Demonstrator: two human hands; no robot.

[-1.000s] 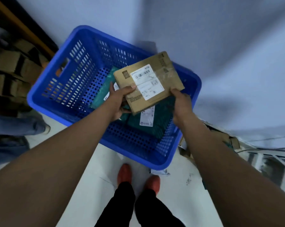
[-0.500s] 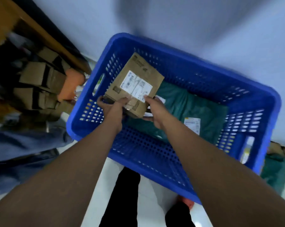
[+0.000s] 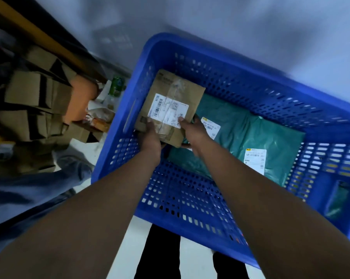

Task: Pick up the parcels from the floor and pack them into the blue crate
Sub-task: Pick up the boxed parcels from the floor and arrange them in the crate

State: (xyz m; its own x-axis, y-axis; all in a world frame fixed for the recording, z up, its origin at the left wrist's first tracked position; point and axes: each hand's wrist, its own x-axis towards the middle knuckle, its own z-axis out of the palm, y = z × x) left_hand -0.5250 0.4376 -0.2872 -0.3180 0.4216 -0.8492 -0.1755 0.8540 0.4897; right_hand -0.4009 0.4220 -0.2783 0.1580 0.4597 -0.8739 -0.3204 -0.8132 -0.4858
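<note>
As left hand [image 3: 151,136] and right hand [image 3: 192,131] grip it, parcel [image 3: 175,91] seems crated.

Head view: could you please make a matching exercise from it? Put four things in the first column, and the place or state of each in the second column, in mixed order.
Things
1. cardboard parcel
2. green mailer bags
3. blue crate
4. stacked cartons

Places or states
A. lying flat on the crate's floor
B. gripped by the left hand and the right hand
C. outside the crate, at the picture's left
D. has perforated walls

Pairs: 1-B, 2-A, 3-D, 4-C
</note>
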